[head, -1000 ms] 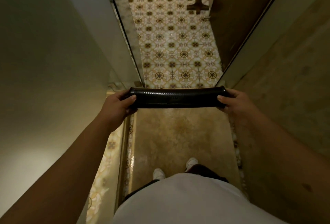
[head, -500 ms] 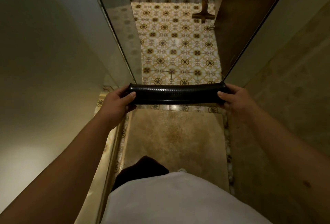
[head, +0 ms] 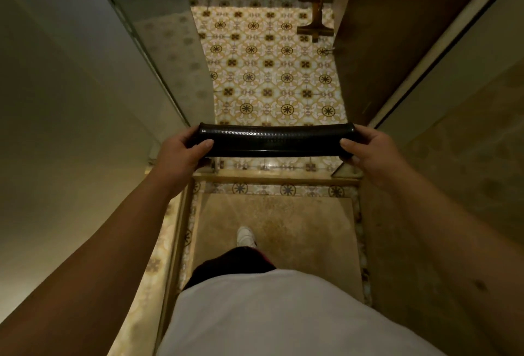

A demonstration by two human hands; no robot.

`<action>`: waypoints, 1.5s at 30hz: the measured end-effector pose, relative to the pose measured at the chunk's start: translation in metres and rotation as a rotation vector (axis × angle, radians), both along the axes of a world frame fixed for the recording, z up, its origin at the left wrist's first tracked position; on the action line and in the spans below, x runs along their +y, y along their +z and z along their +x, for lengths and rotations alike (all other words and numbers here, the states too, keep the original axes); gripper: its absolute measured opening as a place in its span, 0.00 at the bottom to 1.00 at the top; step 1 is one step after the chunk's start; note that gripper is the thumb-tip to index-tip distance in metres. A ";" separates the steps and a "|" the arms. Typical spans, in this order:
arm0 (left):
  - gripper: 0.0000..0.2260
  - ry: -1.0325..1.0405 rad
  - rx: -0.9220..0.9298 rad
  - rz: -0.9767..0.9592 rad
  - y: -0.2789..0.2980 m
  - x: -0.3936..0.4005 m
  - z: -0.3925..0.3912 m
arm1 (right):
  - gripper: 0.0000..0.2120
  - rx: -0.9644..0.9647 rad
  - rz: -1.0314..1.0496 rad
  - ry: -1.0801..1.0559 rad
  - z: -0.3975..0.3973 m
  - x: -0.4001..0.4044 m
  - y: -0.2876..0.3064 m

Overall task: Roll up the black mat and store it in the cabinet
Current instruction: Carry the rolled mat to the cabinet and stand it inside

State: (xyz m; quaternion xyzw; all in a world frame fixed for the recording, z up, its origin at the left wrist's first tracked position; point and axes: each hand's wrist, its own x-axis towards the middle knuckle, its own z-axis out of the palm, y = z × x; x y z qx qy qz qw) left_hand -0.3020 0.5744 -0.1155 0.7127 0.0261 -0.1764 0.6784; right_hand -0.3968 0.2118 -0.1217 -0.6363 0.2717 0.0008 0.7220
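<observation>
Rolled black mat (head: 276,141) spans level between left hand (head: 181,154) and right hand (head: 371,154), each grip clamped on an end.

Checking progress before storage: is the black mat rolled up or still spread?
Rolled up: the black mat is a tight horizontal tube, left hand and right hand gripping its ends.

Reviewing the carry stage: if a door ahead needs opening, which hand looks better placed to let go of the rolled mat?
Hard to favour either. The left hand and right hand grip opposite ends of the rolled mat alike. Right, slightly: the brown door stands on that side.
</observation>
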 end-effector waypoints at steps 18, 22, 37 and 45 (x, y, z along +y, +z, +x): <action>0.26 -0.041 0.080 -0.015 -0.002 -0.038 0.222 | 0.19 0.035 -0.054 0.084 0.212 -0.036 0.009; 0.19 -0.022 0.073 -0.012 -0.004 -0.070 0.268 | 0.20 0.036 -0.008 0.079 0.268 -0.066 0.006; 0.11 0.109 0.106 -0.039 0.002 -0.155 0.410 | 0.18 0.049 -0.002 0.085 0.425 -0.146 0.008; 0.16 -0.006 0.094 -0.049 -0.017 -0.171 0.530 | 0.19 0.051 -0.008 0.061 0.527 -0.163 0.004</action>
